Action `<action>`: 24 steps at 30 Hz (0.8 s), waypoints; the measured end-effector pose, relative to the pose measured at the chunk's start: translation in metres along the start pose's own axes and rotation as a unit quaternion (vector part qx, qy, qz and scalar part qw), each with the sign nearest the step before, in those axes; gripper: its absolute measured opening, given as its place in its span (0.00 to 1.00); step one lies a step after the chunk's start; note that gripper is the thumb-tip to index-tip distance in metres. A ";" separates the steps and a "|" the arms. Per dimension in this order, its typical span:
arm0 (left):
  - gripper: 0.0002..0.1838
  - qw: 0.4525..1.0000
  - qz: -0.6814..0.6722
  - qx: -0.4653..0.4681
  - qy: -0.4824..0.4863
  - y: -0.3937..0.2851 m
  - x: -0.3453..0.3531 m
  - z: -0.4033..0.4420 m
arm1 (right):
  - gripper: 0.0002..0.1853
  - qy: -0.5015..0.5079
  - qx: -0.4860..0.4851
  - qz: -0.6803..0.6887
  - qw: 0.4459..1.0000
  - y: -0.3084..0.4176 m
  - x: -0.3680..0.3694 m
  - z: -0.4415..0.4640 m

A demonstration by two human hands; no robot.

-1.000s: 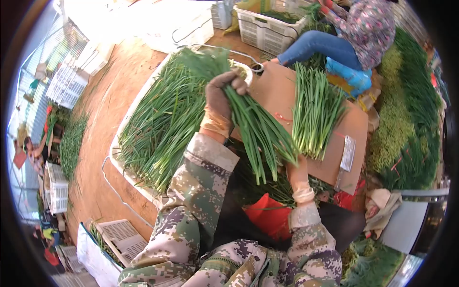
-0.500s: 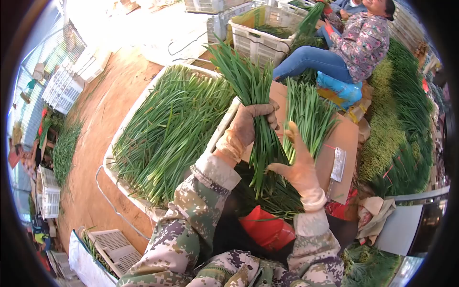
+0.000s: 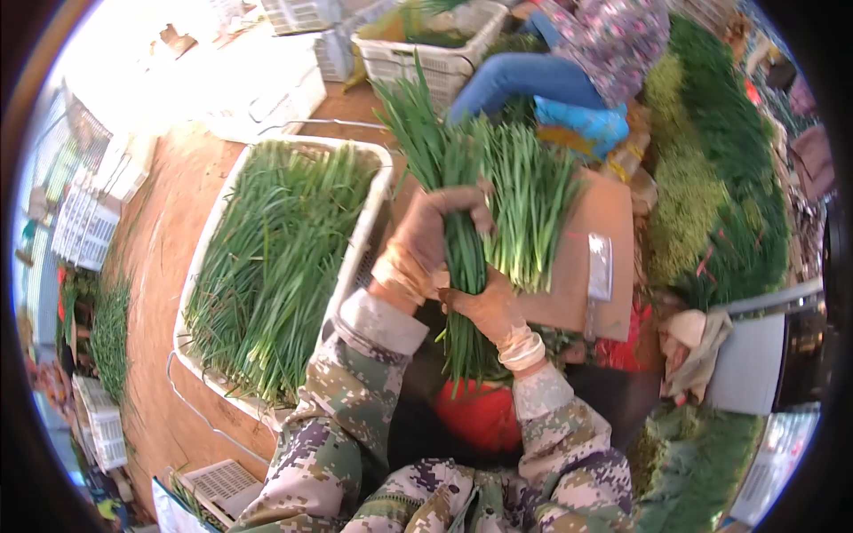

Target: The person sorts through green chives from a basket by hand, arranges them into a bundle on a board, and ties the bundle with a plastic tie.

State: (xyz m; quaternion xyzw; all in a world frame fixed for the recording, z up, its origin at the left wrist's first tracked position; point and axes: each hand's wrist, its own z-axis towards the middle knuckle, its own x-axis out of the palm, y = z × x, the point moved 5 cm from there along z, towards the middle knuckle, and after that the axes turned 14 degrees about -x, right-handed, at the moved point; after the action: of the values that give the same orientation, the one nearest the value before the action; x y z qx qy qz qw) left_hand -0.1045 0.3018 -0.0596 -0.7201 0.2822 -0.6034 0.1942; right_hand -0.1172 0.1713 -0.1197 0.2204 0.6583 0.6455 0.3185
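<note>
A bundle of long green stalks [image 3: 464, 240] stands roughly upright in front of me, its leafy tops fanning up and to the left. My gloved left hand [image 3: 444, 226] is wrapped round its middle. Just below, my gloved right hand [image 3: 489, 306] closes round the lower part of the same bundle. Behind it and to the right, another pile of green stalks [image 3: 529, 209] lies on a brown cardboard sheet [image 3: 609, 213], pale ends toward me. On my left, a white crate [image 3: 378, 200] is filled with loose green stalks [image 3: 275, 258].
A shiny metal strip [image 3: 600, 266] lies on the cardboard. Beyond it sits a person in jeans [image 3: 542, 80], beside a white crate [image 3: 413, 67]. Green heaps [image 3: 742, 204] line the right side. A red bag [image 3: 480, 416] is at my lap; a wire handle [image 3: 209, 413] juts from the left crate.
My right hand has come in from the side, open half a second ago, and closed round the lower bundle. The bundle is more upright than a second ago. The view has shifted right.
</note>
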 end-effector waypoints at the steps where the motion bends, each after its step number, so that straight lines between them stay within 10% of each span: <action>1: 0.14 0.999 0.010 -0.004 -0.033 -0.004 0.005 -0.007 | 0.17 0.015 0.036 0.078 0.996 0.013 0.001 -0.014; 4: 0.22 0.980 0.139 0.120 -0.083 -0.023 -0.001 -0.003 | 0.17 -0.019 0.060 0.103 0.993 -0.014 -0.029 -0.050; 12: 0.24 0.933 0.314 -0.019 -0.173 0.006 -0.041 0.007 | 0.21 -0.315 0.046 0.310 0.896 0.001 -0.212 -0.066; 20: 0.15 0.881 0.401 -0.102 -0.230 0.036 -0.047 0.029 | 0.20 -0.157 0.137 0.117 0.971 -0.029 -0.231 0.059; 24: 0.18 0.792 0.556 -0.085 -0.237 0.068 -0.060 0.065 | 0.32 -0.133 0.169 -0.339 0.916 -0.091 -0.184 0.118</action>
State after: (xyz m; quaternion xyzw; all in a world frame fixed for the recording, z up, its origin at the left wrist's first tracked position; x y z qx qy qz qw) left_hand -0.0593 0.2848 -0.1601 -0.5728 0.6294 -0.1755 0.4950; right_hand 0.1058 0.1198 -0.1810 0.1185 0.7443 0.3421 0.5612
